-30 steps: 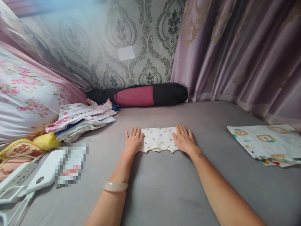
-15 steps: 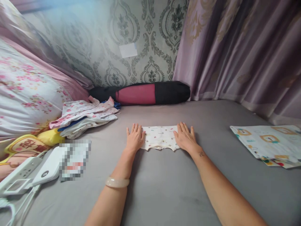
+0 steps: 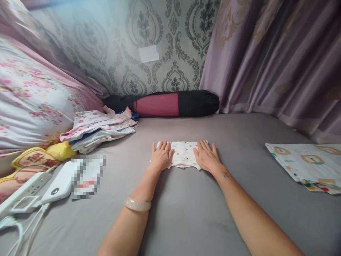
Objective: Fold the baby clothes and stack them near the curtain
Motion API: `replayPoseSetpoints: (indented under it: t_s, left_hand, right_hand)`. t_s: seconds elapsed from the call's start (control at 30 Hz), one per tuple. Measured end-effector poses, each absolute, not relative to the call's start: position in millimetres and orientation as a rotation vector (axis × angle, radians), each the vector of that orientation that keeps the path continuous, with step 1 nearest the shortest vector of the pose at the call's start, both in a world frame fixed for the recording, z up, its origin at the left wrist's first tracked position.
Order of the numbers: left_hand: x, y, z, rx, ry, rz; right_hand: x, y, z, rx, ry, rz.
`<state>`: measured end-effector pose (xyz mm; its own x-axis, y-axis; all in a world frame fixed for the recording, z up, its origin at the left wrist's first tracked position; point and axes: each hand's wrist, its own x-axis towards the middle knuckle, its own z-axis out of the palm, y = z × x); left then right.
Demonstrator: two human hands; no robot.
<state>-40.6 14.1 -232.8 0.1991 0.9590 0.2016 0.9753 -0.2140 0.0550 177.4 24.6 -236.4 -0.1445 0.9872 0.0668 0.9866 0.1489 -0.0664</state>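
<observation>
A small white garment (image 3: pixel 183 154) with a scattered print lies folded flat on the grey bed sheet (image 3: pixel 183 206). My left hand (image 3: pixel 161 156) rests flat on its left end, fingers stretched toward the wall. On its right end lies my right hand (image 3: pixel 207 155), palm down with the fingers extended. Both hands cover the garment's side edges, and its middle shows between them. The edge nearest me is uneven, with a shallow curve.
At the left are a pile of clothes (image 3: pixel 103 124), a floral pillow (image 3: pixel 39 96), a power strip (image 3: pixel 26 190) and a white device (image 3: pixel 62 183). A black and red roll (image 3: pixel 157 105) lies along the wall. Folded printed cloth (image 3: pixel 306 163) is at the right.
My left hand has slid inward over the garment's left end, so less of the garment shows between my hands. My right hand has shifted slightly left. The view has also moved a little.
</observation>
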Motion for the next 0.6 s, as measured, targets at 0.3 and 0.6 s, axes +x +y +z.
replayPoseSetpoints:
  t_s: [0.3,0.6]
  left_hand:
    - [-51,32,-227,-2.051,-2.190,-1.233]
    - [-77,47,-230,-1.260,-2.392,-2.793]
  right_hand:
    - [150,16,-228,-1.809,-2.301,-0.020]
    - [148,18,-238,-1.840,-2.318,0.074]
